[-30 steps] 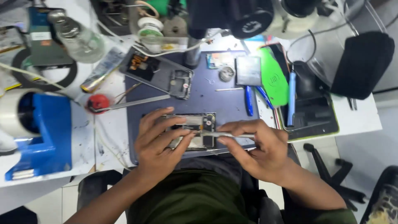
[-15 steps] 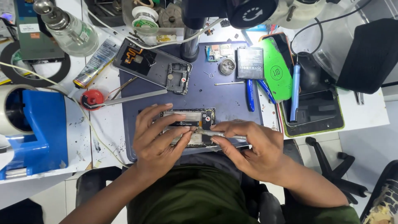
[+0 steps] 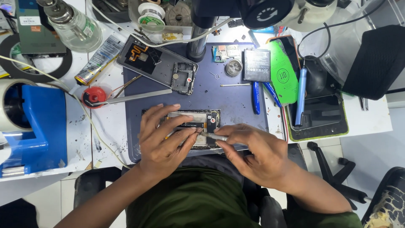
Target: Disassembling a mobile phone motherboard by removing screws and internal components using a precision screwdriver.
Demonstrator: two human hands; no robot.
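1. Head view, the work: an opened phone [image 3: 192,126] lies flat on the dark blue work mat [image 3: 219,90], at the mat's near edge just in front of the person's body, its inner parts facing up.

2. Head view, left hand [image 3: 162,141]: spread over the left half of the opened phone, fingers pressing down on it and steadying it; it grips nothing else. Good practice here appears to be a flat, even hold, so that the board does not slide under the tool.

3. Head view, right hand [image 3: 257,154]: pinched around a thin metal tool [image 3: 215,136], whose tip meets the phone's interior near the left fingertips. A low angle and light pressure seem advisable, since small parts lie close to the tip.

4. Head view, surroundings: a second phone frame [image 3: 158,63] lies tilted at the mat's far left; a flat battery [image 3: 256,64], a small round tin [image 3: 233,67] and a green pry card [image 3: 282,71] lie well apart from the hands, beyond reach of an accidental sweep.
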